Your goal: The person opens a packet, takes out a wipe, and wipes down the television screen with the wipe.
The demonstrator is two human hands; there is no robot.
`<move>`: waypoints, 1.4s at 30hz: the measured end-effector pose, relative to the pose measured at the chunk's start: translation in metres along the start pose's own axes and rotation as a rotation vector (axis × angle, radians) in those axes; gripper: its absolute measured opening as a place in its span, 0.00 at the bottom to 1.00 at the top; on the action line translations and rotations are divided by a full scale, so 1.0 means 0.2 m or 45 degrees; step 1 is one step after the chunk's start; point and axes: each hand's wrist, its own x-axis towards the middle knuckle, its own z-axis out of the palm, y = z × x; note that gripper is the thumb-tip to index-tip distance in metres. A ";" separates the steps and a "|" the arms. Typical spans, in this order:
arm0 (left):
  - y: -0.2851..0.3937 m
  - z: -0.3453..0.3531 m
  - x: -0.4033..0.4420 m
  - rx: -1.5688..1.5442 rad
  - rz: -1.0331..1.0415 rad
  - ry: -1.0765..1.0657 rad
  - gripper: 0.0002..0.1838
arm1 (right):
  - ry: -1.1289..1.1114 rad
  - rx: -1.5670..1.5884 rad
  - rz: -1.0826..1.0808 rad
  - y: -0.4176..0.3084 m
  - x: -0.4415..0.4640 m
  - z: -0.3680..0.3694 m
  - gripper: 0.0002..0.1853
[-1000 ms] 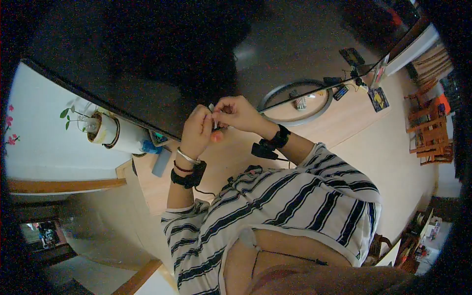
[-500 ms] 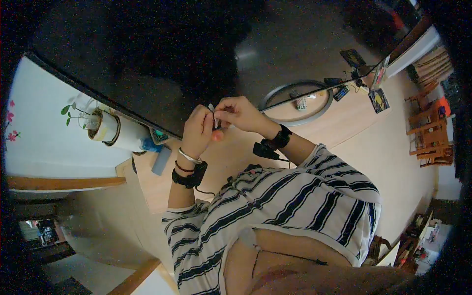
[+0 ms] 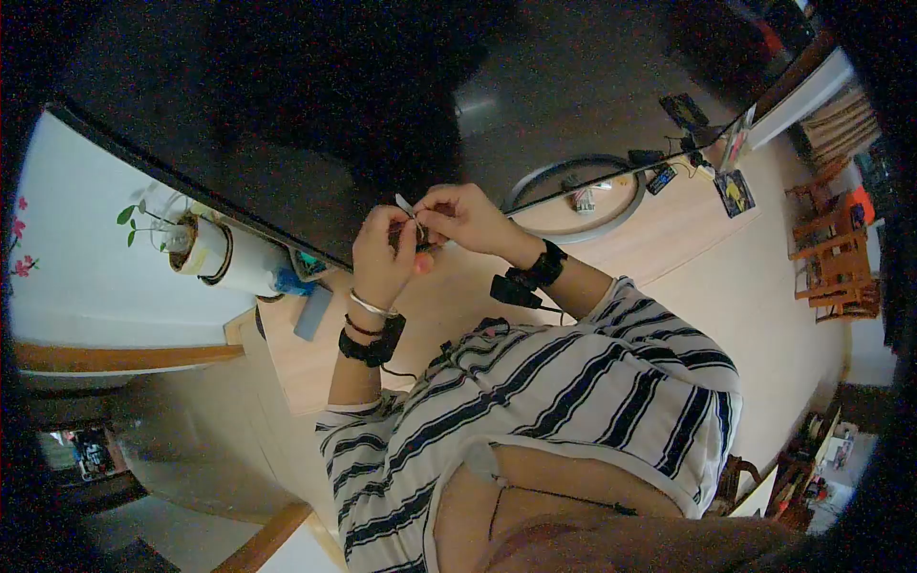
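Observation:
My left hand (image 3: 380,250) and my right hand (image 3: 468,218) are close together above the light wooden table (image 3: 449,296), just in front of a large dark screen. Between their fingertips is a small, thin white strip (image 3: 404,202), its end sticking up; it is too small to name. Both hands are closed in a pinch around it. Below the fingers a small orange-red thing (image 3: 423,264) shows, partly covered by my left hand; I cannot tell whether it is held or lies on the table.
The dark screen (image 3: 315,143) spans the far side. To the right, a grey ring-rimmed round tray (image 3: 611,227) stands against it. A potted plant (image 3: 201,246), a white cylinder (image 3: 250,267) and a grey-blue block (image 3: 313,313) are at left. Wooden chairs (image 3: 831,253) stand at far right.
My left fingers have shifted and opened a little, and more of the white strip now sticks up between the hands. My right hand has barely moved.

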 end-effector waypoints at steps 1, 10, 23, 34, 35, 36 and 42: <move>0.00 0.00 0.00 -0.006 -0.030 0.008 0.05 | 0.003 -0.031 -0.030 0.00 0.00 0.00 0.06; 0.02 -0.01 0.00 -0.003 -0.047 -0.003 0.04 | 0.160 -0.542 -0.415 0.01 0.02 0.00 0.05; -0.01 0.01 0.01 0.184 0.105 -0.087 0.03 | 0.181 -0.601 -0.393 -0.02 0.01 -0.01 0.10; 0.01 0.03 0.00 0.324 0.146 -0.085 0.03 | 0.170 -0.689 -0.396 0.00 0.01 -0.01 0.05; 0.01 0.03 0.00 0.310 0.138 -0.085 0.02 | 0.168 -0.688 -0.395 0.00 0.00 -0.01 0.05; 0.01 0.03 0.00 0.311 0.137 -0.085 0.02 | 0.163 -0.687 -0.424 0.00 0.00 -0.01 0.05; 0.02 0.02 -0.01 0.270 0.127 -0.083 0.03 | 0.157 -0.719 -0.455 -0.01 0.00 0.00 0.05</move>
